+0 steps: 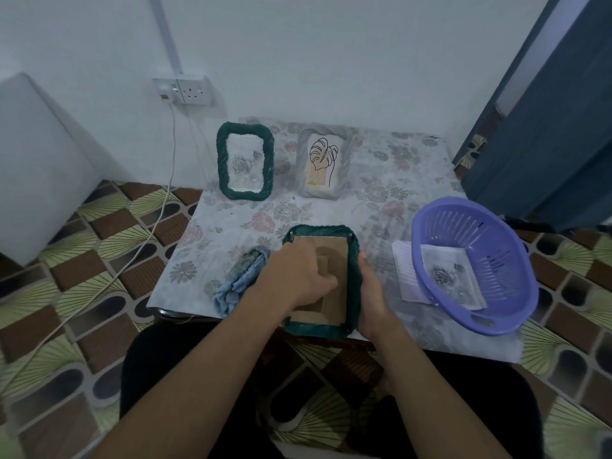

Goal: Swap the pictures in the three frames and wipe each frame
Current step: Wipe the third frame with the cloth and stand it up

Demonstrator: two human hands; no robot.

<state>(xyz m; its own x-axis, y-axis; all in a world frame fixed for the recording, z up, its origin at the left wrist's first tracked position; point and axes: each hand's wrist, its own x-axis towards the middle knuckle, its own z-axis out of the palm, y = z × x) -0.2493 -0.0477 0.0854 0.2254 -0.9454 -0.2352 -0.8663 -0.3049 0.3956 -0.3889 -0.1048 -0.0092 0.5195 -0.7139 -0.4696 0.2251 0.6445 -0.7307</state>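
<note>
Lower centre, the left hand (pixel 294 276) grip clamps the cardboard back (pixel 337 260) of a face-down green frame (pixel 319 330) on the surface (pixel 231 220), the right hand (pixel 374 293) grip clamping its right edge.

Your low table (pixel 331 207) wears a faded floral cover and stands against a pale wall. To its left you have a double wall socket (pixel 192 91), with a white cable (pixel 155 220) trailing down onto the patterned floor (pixel 99 260) (brown squares, green fans). A purple slotted basket (pixel 496 246) sits on the table's right side, below a blue door (pixel 546 127).
</note>
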